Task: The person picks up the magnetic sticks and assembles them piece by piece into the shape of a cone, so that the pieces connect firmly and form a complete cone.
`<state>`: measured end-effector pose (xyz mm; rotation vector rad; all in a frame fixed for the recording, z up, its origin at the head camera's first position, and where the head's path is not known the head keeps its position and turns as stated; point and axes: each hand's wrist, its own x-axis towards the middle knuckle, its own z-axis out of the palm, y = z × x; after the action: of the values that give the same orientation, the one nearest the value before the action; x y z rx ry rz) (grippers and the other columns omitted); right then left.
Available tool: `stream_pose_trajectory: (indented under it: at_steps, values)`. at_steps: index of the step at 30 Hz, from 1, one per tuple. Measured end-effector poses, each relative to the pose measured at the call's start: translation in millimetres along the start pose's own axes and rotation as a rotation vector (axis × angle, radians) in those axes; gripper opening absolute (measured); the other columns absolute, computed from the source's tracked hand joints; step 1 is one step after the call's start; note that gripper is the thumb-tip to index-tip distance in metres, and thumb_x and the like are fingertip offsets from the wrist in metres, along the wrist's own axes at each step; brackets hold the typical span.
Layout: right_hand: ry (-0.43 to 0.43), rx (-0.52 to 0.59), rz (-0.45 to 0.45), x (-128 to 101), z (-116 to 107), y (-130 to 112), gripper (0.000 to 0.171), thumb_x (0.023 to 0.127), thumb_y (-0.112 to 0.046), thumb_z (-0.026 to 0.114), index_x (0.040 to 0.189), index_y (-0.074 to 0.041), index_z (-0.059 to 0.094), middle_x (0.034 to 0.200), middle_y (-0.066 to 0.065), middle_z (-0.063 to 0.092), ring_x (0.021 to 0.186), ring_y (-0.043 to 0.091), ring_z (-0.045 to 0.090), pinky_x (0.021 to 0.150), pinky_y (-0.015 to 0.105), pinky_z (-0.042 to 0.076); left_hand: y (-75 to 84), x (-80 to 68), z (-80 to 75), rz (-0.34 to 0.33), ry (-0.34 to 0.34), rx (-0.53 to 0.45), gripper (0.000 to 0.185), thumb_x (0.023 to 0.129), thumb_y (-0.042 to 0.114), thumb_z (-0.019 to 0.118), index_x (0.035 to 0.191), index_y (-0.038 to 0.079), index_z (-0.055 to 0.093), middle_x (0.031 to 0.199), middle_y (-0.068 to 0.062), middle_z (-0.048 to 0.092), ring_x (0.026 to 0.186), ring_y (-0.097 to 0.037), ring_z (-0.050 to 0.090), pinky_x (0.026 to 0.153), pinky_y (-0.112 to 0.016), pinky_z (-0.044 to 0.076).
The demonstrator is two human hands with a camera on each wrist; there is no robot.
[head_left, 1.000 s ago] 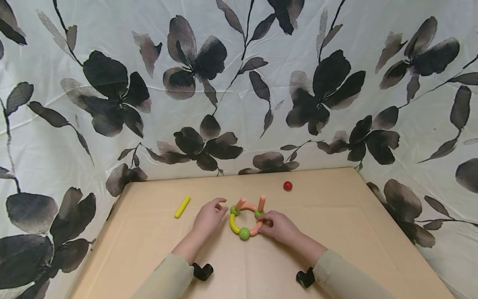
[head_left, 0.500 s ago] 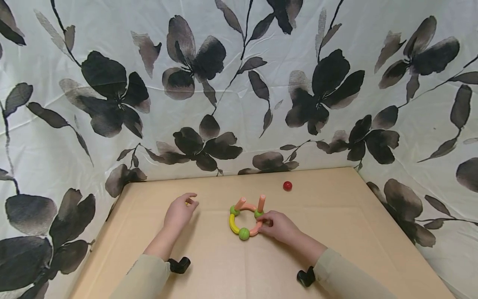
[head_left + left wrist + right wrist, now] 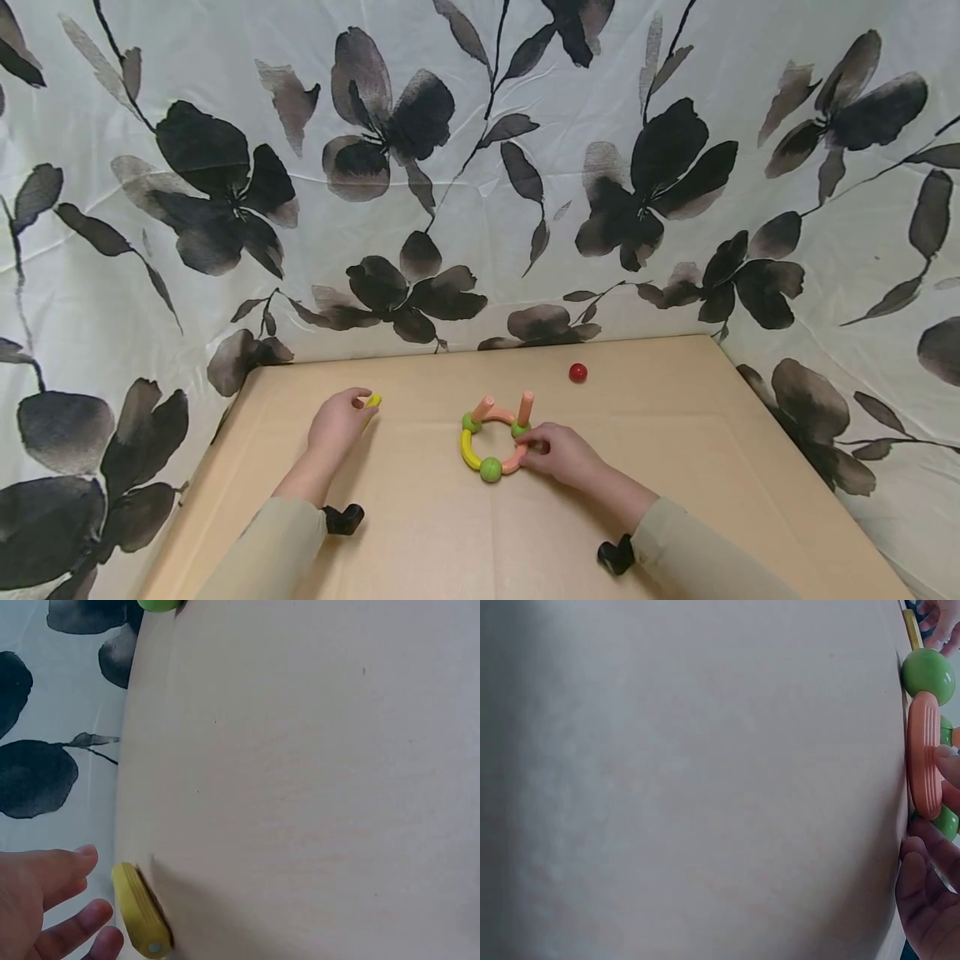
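Observation:
A yellow rod (image 3: 372, 401) lies on the table to the left. My left hand (image 3: 337, 427) is right beside it, fingers loosely bent; in the left wrist view the fingertips (image 3: 96, 913) stand slightly apart from the rod. At the middle lies a ring of toy building pieces: green balls (image 3: 491, 470), a yellow curved rod (image 3: 468, 450) and pink curved rods, with two straight pink rods (image 3: 526, 408) rising from the far balls. With thumb and fingers my right hand (image 3: 562, 454) pinches the ring's right pink curved rod (image 3: 924, 757). The hand hides part of that rod.
A red ball (image 3: 577, 373) sits near the table's far edge, right of the ring. Behind the table (image 3: 675, 517) hangs a floral cloth (image 3: 525, 208), which also runs down both sides. A black wrist camera (image 3: 344, 519) is on the left wrist.
My left hand has moved left from beside the ring to the yellow rod, passing over it and easing further left. My right hand stays on the ring, which has not visibly moved.

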<state>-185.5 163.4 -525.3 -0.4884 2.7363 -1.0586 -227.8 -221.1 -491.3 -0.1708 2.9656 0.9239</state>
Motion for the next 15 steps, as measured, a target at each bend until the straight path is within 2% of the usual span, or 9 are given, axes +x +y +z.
stream_pose_trajectory:
  at_steps: [3,10,15]
  values:
    - [-0.003,0.005,0.003,0.0,-0.3,-0.6,0.027,0.086,-0.025,0.079,0.111,-0.017,0.077,0.084,-0.007,0.058,0.074,0.014,0.049,0.063,0.028,0.04,-1.3,3.6,2.5,-0.006,-0.018,0.008,0.041,0.093,0.023,0.069,0.129,0.003,0.063,0.109,-0.016,0.065,0.091,-0.03,0.06,0.077,-0.046,0.047]
    - [-0.012,0.021,0.016,2.2,-0.9,-0.6,0.026,0.085,-0.024,0.079,0.11,-0.018,0.077,0.085,-0.008,0.059,0.075,0.014,0.049,0.063,0.028,0.041,-4.3,10.7,5.2,-0.051,-0.059,0.022,0.044,0.091,0.019,0.07,0.129,0.0,0.061,0.118,-0.021,0.064,0.102,-0.036,0.061,0.086,-0.05,0.046]
    - [-0.012,0.026,0.027,0.9,-1.7,-1.5,0.025,0.086,-0.024,0.079,0.11,-0.018,0.077,0.082,-0.007,0.057,0.074,0.014,0.049,0.063,0.027,0.04,-6.8,14.9,6.3,-0.064,-0.085,0.042,0.042,0.092,0.018,0.069,0.128,-0.001,0.061,0.118,-0.021,0.063,0.104,-0.037,0.06,0.089,-0.052,0.045]
